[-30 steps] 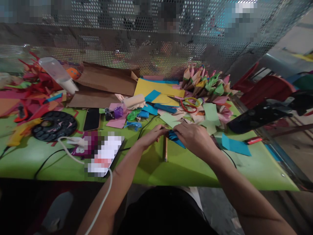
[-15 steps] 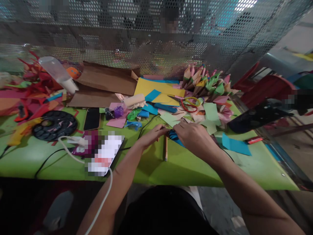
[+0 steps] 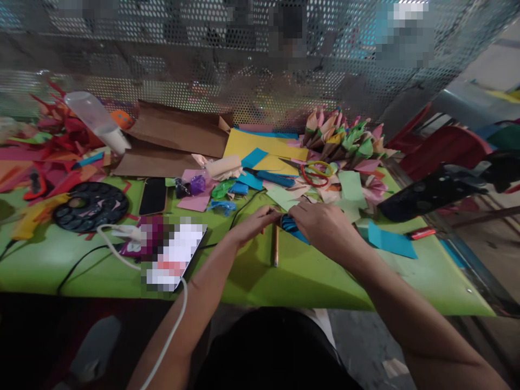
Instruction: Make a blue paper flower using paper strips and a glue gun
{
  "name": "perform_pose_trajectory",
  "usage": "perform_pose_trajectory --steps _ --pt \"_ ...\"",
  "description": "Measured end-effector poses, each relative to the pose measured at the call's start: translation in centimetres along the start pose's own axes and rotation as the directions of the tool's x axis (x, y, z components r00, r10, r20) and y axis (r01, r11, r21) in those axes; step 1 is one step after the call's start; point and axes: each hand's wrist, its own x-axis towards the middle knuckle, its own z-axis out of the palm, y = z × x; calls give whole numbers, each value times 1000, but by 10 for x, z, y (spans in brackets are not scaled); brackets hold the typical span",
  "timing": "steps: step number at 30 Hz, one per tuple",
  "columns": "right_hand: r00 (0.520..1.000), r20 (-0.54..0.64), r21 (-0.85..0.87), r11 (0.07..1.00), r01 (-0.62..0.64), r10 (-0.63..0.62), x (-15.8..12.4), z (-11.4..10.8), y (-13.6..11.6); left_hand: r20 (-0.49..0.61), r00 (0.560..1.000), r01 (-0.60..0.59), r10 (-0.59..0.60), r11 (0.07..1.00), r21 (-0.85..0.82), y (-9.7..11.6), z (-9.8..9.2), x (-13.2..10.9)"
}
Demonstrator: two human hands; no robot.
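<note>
Over the green table (image 3: 260, 276), both my hands meet at a small piece of dark blue folded paper (image 3: 291, 224), its ridged edge showing between them. My right hand (image 3: 323, 223) is closed over the paper from the right, with the fingers bent down and partly hidden. From the other side, my left hand (image 3: 260, 221) pinches at the paper's left end; the fingertips are small and hard to make out. A pencil (image 3: 277, 249) lies just below, its far end close to my left fingers. Blue-handled scissors (image 3: 275, 178) rest beyond my hands among paper scraps.
Left of my arms are a lit phone (image 3: 179, 254) with a white cable, a dark phone (image 3: 153, 196), a black palette (image 3: 91, 207) and a yellow glue gun (image 3: 38, 219). Paper flowers (image 3: 345, 132) stand at the back. A dark bottle (image 3: 426, 192) and blue paper (image 3: 392, 240) lie right.
Hardly anything differs. The blue paper has turned very slightly between my hands, and a little more of its ridged edge shows. The pencil and the other things lie as before.
</note>
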Motion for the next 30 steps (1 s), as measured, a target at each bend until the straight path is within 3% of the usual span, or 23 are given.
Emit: perform_pose_trajectory --steps 8,19,30 --pt "999 13 -14 999 -32 32 3 4 -3 -46 997 -58 60 997 45 3 0 -2" --pt "986 -162 95 995 -16 32 1 23 2 -22 993 -115 118 987 111 3 -1 -2" --pt "977 -201 167 985 -36 70 -1 27 4 0 994 -106 107 981 162 0 -4 0"
